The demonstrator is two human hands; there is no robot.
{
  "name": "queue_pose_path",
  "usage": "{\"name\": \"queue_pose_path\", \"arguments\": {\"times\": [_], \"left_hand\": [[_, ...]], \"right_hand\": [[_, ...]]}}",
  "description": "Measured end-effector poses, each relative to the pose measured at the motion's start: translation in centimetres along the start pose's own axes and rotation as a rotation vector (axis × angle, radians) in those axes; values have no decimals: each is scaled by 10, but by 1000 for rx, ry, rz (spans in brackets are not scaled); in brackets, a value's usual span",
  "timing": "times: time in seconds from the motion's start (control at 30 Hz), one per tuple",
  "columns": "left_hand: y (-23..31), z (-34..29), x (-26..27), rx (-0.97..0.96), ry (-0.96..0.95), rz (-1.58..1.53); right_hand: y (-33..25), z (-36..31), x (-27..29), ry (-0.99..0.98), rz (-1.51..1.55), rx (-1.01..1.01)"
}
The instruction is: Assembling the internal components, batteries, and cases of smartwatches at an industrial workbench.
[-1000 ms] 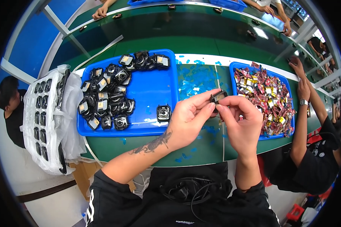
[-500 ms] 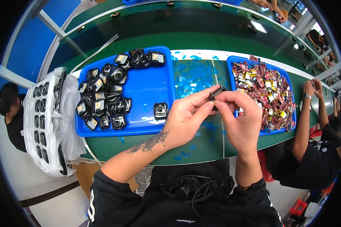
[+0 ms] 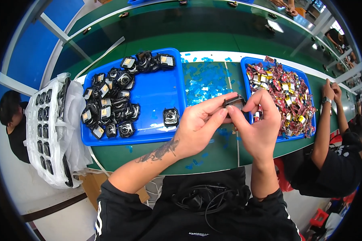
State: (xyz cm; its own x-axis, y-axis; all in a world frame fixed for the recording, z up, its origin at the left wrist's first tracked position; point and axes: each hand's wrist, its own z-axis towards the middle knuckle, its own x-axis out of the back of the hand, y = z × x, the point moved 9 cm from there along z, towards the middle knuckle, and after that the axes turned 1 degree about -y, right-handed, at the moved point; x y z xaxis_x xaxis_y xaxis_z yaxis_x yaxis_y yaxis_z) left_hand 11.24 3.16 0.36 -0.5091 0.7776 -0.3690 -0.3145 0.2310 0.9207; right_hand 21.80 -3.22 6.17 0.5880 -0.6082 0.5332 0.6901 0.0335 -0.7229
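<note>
My left hand [image 3: 197, 125] pinches a small black watch case [image 3: 234, 101] between thumb and fingers, above the green bench between two blue trays. My right hand [image 3: 260, 126] grips the same case from the other side, its thumb pressed on the near edge and its forefinger bent at the right end. Much of the case is hidden by the fingers. In the left blue tray [image 3: 157, 92] lie several similar black watch cases [image 3: 120, 102], heaped on its left side. One single case [image 3: 171, 117] sits apart near that tray's right wall.
A blue tray [image 3: 278, 63] on the right is heaped with red, yellow and silver small parts [image 3: 281, 100]. Blue film scraps [image 3: 207, 82] litter the green bench [image 3: 217, 156]. White plastic trays [image 3: 54, 132] of black pieces stand at the left. A co-worker's arms [image 3: 321, 132] are at right.
My right forefinger has lifted and drawn back to the right, exposing more of the watch case. The case is tilted a little differently. My left hand has hardly moved.
</note>
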Motion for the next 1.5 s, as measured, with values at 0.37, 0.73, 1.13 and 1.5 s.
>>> {"name": "queue_pose_path", "arguments": {"times": [0.37,0.73,1.13,1.5], "left_hand": [[13,2,13,-70,164,-74],[57,-11,-13,-595,-24,908],[38,-6,-10,-312,-42,795],[-1,-4,-4,116,-12,208]], "right_hand": [[28,-28,-7,-103,653,-234],[27,-28,-7,-195,830,-271],[39,-31,-10,-299,898,-308],[31,-39,0,-35,496,-193]]}}
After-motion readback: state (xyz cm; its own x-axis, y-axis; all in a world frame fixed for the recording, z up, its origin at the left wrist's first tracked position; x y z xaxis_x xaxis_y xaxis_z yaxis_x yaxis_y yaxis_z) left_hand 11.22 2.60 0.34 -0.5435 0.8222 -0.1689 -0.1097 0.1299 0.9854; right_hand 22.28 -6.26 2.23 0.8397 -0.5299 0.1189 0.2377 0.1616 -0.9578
